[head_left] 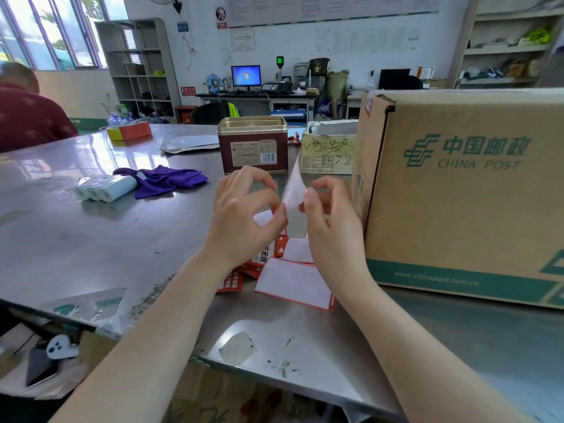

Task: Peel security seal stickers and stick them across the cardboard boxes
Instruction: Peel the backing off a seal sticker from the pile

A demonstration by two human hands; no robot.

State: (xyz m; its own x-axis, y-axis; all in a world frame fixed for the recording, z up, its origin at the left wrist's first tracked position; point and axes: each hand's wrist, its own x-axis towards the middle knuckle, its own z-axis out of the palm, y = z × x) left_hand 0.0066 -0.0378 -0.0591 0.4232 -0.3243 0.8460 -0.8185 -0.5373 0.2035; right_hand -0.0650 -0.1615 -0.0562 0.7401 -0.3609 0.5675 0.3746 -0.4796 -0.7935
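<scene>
While the left hand [244, 209] and right hand [328, 215] both pinch the small white paper seal sticker [294, 190] above the steel table [91, 233], peeling slowly from one corner should spare it creases before the brown cardboard box [457, 193].

A single head-worn wide-angle view looks forward and down over a reflective grey metal table [91, 227] — near enough that both bare forearms fill the lower frame — with a brown printed cardboard box [464, 190] close at right and shelves far behind.
</scene>
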